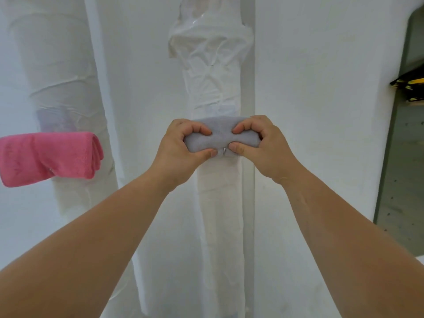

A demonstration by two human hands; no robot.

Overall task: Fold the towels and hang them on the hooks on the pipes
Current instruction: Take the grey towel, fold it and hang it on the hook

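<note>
A folded grey towel (221, 136) is held against the middle pipe (218, 214), which is wrapped in white. My left hand (183, 150) grips its left end and my right hand (259, 145) grips its right end, thumbs underneath. A small metal hook tip (224, 151) shows just below the towel between my thumbs. A folded pink towel (50, 157) hangs on the left pipe (66, 76); a bit of its hook shows beneath it.
White walls stand behind both wrapped pipes. A grey panel or door frame (399, 180) runs down the right side, with a black and yellow object (410, 84) on a shelf there.
</note>
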